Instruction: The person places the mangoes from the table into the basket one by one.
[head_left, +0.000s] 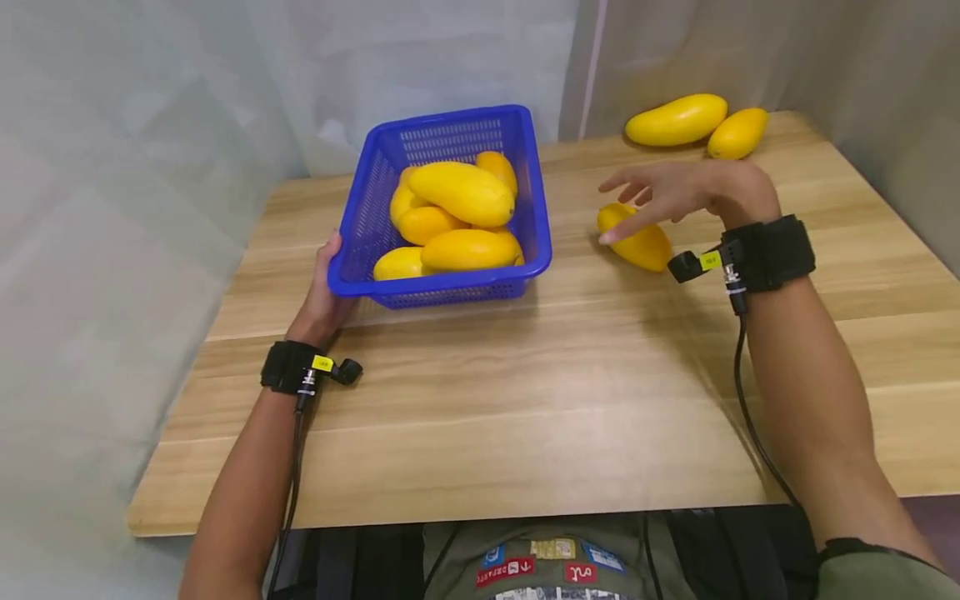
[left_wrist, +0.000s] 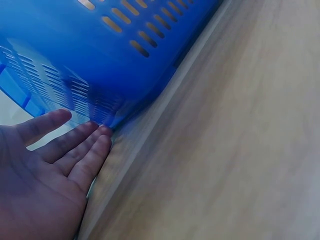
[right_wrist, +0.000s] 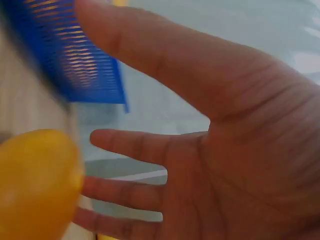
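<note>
A blue plastic basket sits on the wooden table, holding several yellow mangoes. My left hand rests flat against the basket's near left corner, fingers straight. My right hand hovers with spread fingers just over a loose yellow mango lying to the right of the basket. In the right wrist view the open palm faces that mango, with nothing gripped.
Two more mangoes lie at the table's far right corner. Pale curtains enclose the table at the back and left. Bare wood stretches across the front half of the table.
</note>
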